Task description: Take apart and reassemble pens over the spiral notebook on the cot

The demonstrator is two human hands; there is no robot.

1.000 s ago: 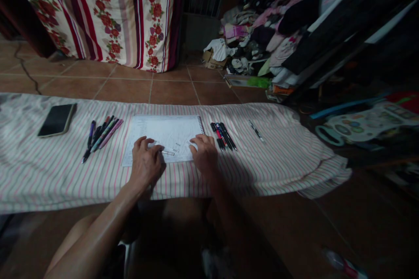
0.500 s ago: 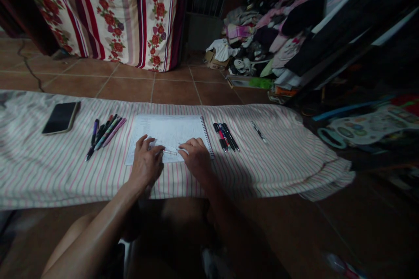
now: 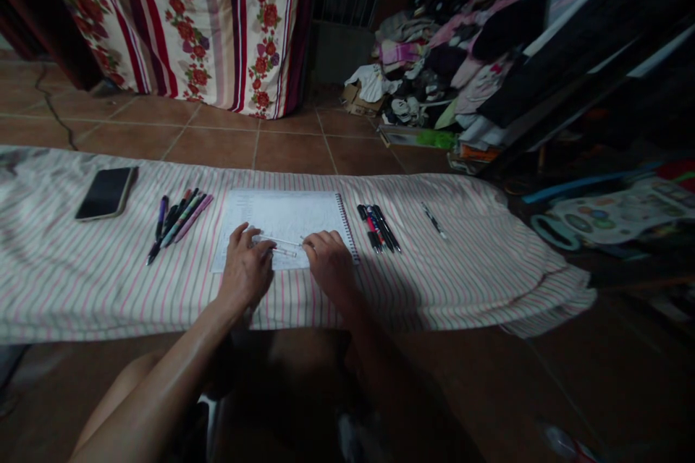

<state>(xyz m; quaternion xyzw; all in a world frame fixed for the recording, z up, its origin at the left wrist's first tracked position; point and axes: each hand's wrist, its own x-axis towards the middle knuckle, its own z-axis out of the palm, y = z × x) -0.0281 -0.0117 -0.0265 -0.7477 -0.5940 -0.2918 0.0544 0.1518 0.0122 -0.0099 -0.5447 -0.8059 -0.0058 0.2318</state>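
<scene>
Compared with one second earlier, the right hand (image 3: 329, 258) has shifted inward across the notebook (image 3: 293, 210) toward the left hand (image 3: 247, 268), and a thin white stick (image 3: 279, 239) now shows between the two. Work surface: one long desk (image 3: 478, 260), covered by a pale cloth (image 3: 326, 307) with pink and grey stripes. Room: dim, with a brown tiled floor (image 3: 287, 148); past the desk, one flowered curtain (image 3: 217, 36) hangs, and one heap of clothes (image 3: 461, 79) lies to its right. Quantities on the cloth: one spiral notebook, flat, binding on the right; one phone (image 3: 106, 194) at the far left; one left group of pens (image 3: 192, 220), at least five; one right group of pens (image 3: 387, 230), at least four, just beside the binding; one single pen (image 3: 434, 220) farther right. Exact group totals cannot be told. Over the lower notebook page, the left hand pinches one clear tube (image 3: 285, 252); the right hand's fingertips close on the stick's right end. Contact at its left end cannot be confirmed.
</scene>
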